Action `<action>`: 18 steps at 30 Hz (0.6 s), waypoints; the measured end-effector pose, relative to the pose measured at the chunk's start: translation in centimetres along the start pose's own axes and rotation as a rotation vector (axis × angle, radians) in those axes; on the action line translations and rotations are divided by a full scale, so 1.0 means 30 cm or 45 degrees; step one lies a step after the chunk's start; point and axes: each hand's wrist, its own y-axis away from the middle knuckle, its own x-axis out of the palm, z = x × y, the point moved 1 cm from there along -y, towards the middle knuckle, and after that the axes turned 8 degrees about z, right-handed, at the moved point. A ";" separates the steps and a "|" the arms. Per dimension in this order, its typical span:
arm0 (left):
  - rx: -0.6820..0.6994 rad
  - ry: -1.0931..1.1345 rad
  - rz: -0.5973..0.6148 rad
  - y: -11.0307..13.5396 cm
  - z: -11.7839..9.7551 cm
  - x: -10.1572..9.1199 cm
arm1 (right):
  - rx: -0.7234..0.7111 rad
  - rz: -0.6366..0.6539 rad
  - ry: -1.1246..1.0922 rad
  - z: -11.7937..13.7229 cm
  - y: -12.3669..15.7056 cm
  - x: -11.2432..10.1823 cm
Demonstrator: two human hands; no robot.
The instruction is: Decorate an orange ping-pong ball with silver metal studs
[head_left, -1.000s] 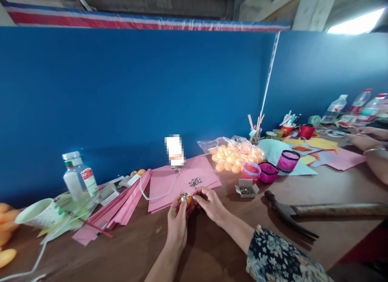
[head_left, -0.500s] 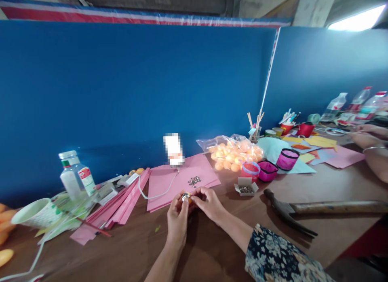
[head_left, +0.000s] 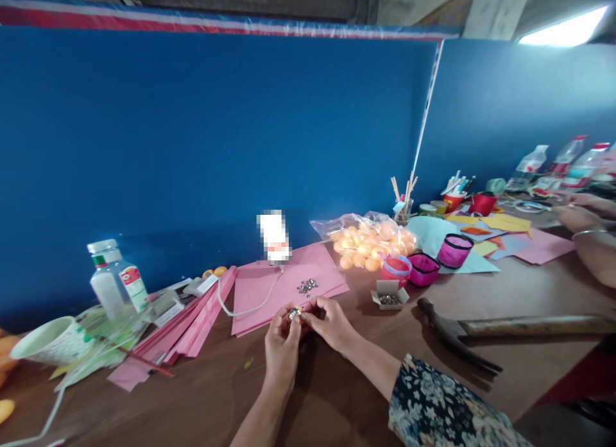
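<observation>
Head view: both hands meet low over the near middle of the desk (head_left: 505, 286). Left hand (head_left: 282, 347) grips a small orange ball (head_left: 294, 313) in its fingertips, and right hand (head_left: 332, 322) pinches it from the right (stud between those fingers? can't tell). The ball has a few silvery studs in it, so I'd call it partly done. Loose studs (head_left: 307, 285) lie on the pink paper (head_left: 322, 267) just beyond, and the bag of bare balls (head_left: 370, 242) farther right looks full, so plenty left.

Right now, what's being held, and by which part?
A small ball with silver studs on it, pinched between both hands: left hand on its left side, right hand on its right side.
</observation>
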 end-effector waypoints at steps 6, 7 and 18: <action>-0.017 0.050 -0.018 0.007 -0.012 0.008 | 0.015 0.002 -0.040 -0.005 0.000 -0.004; -0.018 0.053 -0.020 0.008 -0.014 0.009 | 0.014 0.009 -0.052 -0.004 0.000 -0.005; 0.025 -0.041 -0.020 0.006 -0.006 0.003 | 0.108 0.033 -0.176 -0.017 -0.004 -0.004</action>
